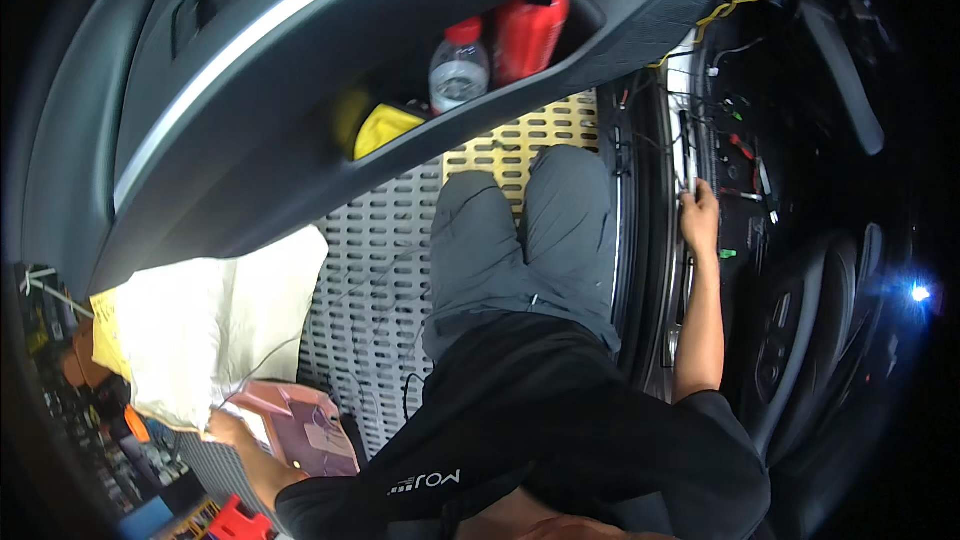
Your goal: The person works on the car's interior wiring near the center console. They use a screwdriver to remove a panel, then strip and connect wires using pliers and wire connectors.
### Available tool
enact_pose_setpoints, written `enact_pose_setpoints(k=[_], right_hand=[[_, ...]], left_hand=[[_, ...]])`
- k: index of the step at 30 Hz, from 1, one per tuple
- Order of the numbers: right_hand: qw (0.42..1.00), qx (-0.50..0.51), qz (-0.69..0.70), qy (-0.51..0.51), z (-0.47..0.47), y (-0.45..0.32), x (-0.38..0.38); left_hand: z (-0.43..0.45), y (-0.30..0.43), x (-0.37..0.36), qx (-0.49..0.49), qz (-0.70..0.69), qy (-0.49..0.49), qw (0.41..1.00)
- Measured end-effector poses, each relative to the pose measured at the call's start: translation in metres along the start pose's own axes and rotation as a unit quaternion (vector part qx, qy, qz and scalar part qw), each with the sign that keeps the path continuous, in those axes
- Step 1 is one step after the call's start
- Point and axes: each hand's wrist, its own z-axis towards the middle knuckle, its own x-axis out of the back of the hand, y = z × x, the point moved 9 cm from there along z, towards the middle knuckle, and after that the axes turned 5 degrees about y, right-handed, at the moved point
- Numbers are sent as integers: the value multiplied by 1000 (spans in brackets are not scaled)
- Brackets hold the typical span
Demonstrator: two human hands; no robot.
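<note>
My left hand (229,433) is at the lower edge of a large cream sheet or bag (225,315) and looks closed on that edge. A thin wire runs close by it, over a pinkish case (311,427). My right hand (700,219) is over the metal door sill (681,82) of a car. Its fingers are around the near end of a slim pale-and-dark strip or tool (690,154) lying along the sill; the exact kind is unclear.
An open car door panel (285,135) crosses above my knees, its pocket holding a clear bottle (459,67), a red bottle (531,34) and a yellow cloth (386,130). Yellow wiring (720,11) and small tools lie around the dark footwell. Right of the sill stands a seat (799,345).
</note>
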Motion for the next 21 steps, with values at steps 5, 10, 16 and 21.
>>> enact_pose_setpoints(k=[5, 10, 16, 21], right_hand=[[995, 71, -56, 38, 1, -28, 13], [995, 55, -78, 15, 21, 9, -13], [976, 93, -173, 95, -4, -35, 12], [975, 136, -133, 117, -10, -55, 12]], left_hand=[[-46, -141, -25, 332, -204, -195, 900], [-5, 42, -39, -135, -197, -293, 926], [-109, 467, 443, -313, -720, -70, 616], [-183, 581, 562, -536, -569, 59, 620]])
